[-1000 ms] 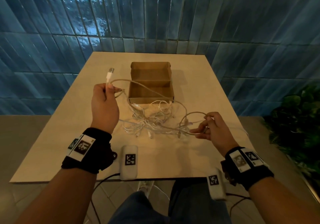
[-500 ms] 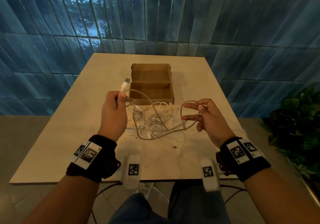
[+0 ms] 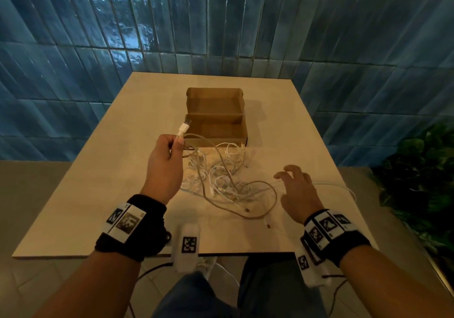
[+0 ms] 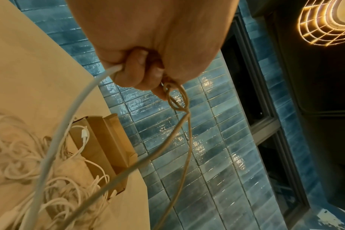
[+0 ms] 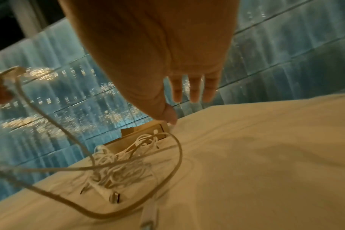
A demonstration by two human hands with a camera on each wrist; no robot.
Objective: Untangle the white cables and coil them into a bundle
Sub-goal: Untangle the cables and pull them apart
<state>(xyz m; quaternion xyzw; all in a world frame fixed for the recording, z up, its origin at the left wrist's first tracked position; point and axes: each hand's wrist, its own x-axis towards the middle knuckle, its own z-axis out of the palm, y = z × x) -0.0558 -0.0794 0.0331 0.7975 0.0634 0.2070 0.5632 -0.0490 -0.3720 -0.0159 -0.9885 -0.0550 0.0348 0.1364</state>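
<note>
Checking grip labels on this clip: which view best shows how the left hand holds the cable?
The left wrist view: the left hand has its fingers curled round the cable, small loops hanging below. The head view shows only the back of the hand with the plug sticking up. The right wrist view catches a blurred sliver at its edge.

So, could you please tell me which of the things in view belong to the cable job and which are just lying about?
Part of the job:
- held cable, gripped near its USB plug by the left hand
- tangle of white cables on the table
- right hand, holding nothing

Just lying about:
- open cardboard box
- plant
- hanging lamp
</note>
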